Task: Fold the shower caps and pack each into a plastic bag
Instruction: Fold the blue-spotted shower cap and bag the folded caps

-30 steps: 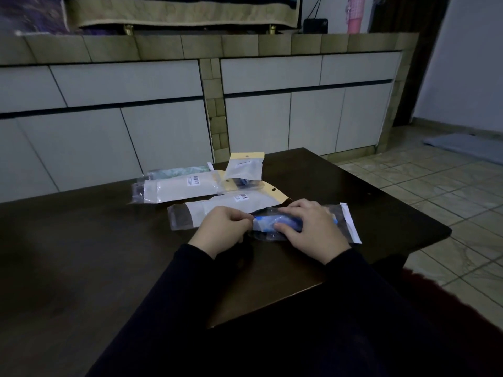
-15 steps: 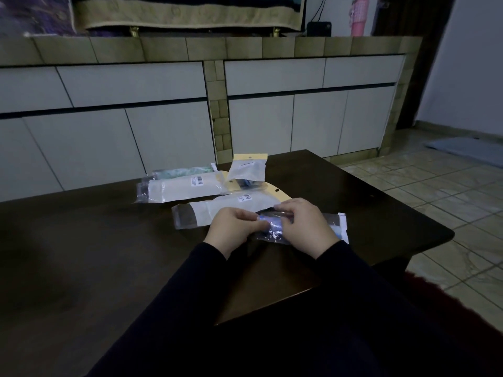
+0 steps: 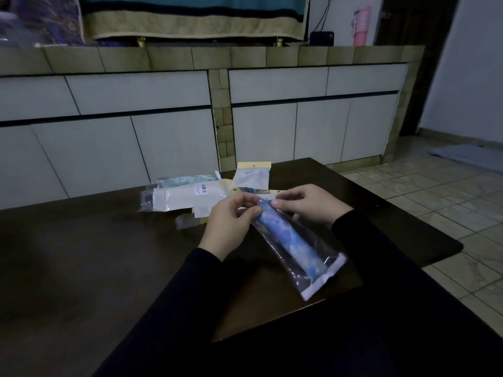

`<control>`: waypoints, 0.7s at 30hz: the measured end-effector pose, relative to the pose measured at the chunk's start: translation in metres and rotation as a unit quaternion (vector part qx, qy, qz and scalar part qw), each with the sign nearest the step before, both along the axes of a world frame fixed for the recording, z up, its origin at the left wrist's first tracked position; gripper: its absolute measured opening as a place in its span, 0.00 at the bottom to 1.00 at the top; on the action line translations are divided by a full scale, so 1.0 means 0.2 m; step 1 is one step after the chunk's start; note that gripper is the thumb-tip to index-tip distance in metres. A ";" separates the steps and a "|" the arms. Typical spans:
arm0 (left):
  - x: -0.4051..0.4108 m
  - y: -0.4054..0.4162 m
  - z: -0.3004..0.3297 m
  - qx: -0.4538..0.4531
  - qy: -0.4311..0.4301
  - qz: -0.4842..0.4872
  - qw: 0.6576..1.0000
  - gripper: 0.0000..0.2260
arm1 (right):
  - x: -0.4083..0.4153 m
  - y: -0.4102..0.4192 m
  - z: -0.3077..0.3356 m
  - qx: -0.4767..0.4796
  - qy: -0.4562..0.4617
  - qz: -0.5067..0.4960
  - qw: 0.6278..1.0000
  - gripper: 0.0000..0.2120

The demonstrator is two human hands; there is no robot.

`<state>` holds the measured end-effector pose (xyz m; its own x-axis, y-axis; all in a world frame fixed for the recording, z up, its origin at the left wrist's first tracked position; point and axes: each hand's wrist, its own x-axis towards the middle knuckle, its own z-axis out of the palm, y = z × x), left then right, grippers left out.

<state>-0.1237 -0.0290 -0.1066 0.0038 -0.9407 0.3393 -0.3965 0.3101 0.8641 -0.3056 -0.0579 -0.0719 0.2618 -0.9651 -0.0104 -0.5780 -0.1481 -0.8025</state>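
Observation:
A clear plastic bag (image 3: 318,270) with a rolled blue shower cap (image 3: 288,240) inside is lifted above the dark table (image 3: 81,254). It hangs tilted, its white-edged end pointing toward me and to the right. My left hand (image 3: 227,227) pinches the bag's far end from the left. My right hand (image 3: 307,204) pinches the same end from the right. Behind the hands lie several packed white bags (image 3: 187,195), and a small yellow-topped bag (image 3: 251,175) leans on them.
The table's right edge and corner (image 3: 451,248) are close to the bag. Beyond it is a tiled floor (image 3: 449,202) with a grey mat (image 3: 468,156). White cabinets (image 3: 313,126) stand behind the table.
The bag lay flat and sideways on the table under both hands. Both hands have lifted it and turned it so its white end points toward me.

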 end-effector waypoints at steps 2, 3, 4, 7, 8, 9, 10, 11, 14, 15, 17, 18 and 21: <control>0.01 -0.03 0.02 -0.022 -0.005 -0.006 1.000 0.09 | 0.01 -0.03 -0.01 0.058 -0.036 0.016 0.998 0.14; 0.02 -0.04 0.03 -0.028 -0.001 -0.009 1.000 0.10 | 0.02 -0.05 -0.01 0.092 -0.083 0.022 0.992 0.12; 0.03 -0.05 0.04 -0.030 0.004 -0.013 0.999 0.11 | 0.02 -0.06 -0.02 0.120 -0.133 0.027 0.983 0.09; 0.06 -0.06 0.04 -0.021 0.030 -0.027 0.999 0.09 | 0.05 -0.06 -0.04 0.145 -0.217 0.035 0.965 0.06; 0.07 -0.06 0.03 -0.015 0.053 -0.032 0.998 0.08 | 0.05 -0.06 -0.05 0.148 -0.242 0.037 0.958 0.05; 0.07 -0.06 0.02 -0.011 0.072 -0.030 0.997 0.06 | 0.06 -0.05 -0.05 0.151 -0.268 0.042 0.951 0.04; 0.07 -0.05 0.01 -0.012 0.076 -0.020 0.997 0.04 | 0.07 -0.04 -0.06 0.154 -0.287 0.047 0.944 0.03; 0.07 -0.05 0.01 -0.011 0.065 -0.004 0.998 0.02 | 0.07 -0.03 -0.06 0.159 -0.299 0.053 0.940 0.03; 0.06 -0.02 0.02 0.015 0.048 -0.001 0.999 0.08 | 0.05 0.00 -0.06 0.162 -0.302 0.059 0.938 0.05; 0.05 0.00 0.03 0.018 0.056 -0.009 0.998 0.11 | 0.05 0.00 -0.05 0.154 -0.304 0.057 0.938 0.05; 0.05 0.02 0.05 0.012 0.090 -0.004 0.996 0.21 | 0.05 0.00 -0.04 0.116 -0.320 0.050 0.939 0.05; 0.06 0.01 0.05 0.006 0.111 0.010 0.994 0.27 | 0.06 -0.01 -0.03 0.092 -0.332 0.046 0.938 0.04; 0.10 -0.02 0.06 0.043 0.198 0.024 0.979 0.35 | 0.13 -0.05 0.00 0.059 -0.363 0.048 0.929 0.02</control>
<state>-0.1044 -0.0340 -0.0945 0.1639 -0.9611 0.2222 -0.0375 0.2190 0.9750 -0.2788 -0.0675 -0.0720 0.3265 -0.9400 0.0994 0.1329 -0.0585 -0.9894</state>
